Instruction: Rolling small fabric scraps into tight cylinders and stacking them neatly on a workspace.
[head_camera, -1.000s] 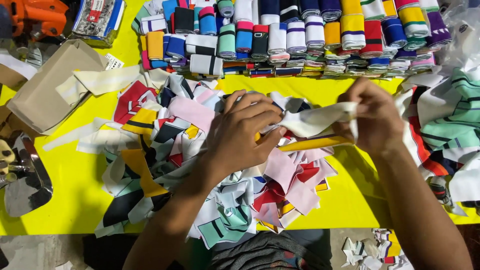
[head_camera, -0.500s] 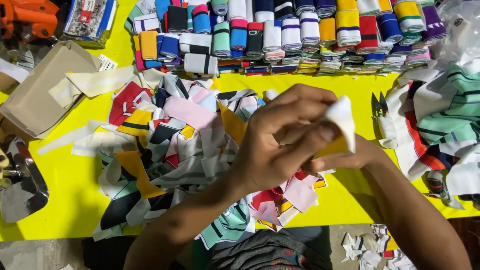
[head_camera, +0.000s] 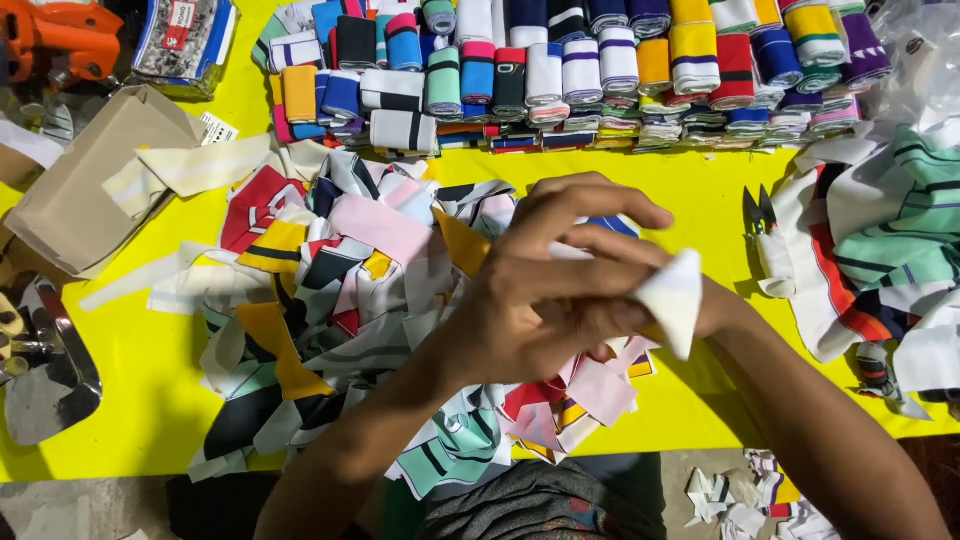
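Left hand (head_camera: 545, 290) pinched a soft white folded fabric strip (head_camera: 672, 300), fingers curled tight; right hand sat mostly hidden behind, grip unclear, above the striped knit scraps (head_camera: 330, 300).

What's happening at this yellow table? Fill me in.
A person holds a white fabric strip folded between both hands: the left hand is on top, gripping it with the fingers, and the right hand is mostly hidden behind it. Below them lies a loose heap of coloured fabric strips on the yellow table. Rows of rolled strips line the far edge, and small snips lie to the right.
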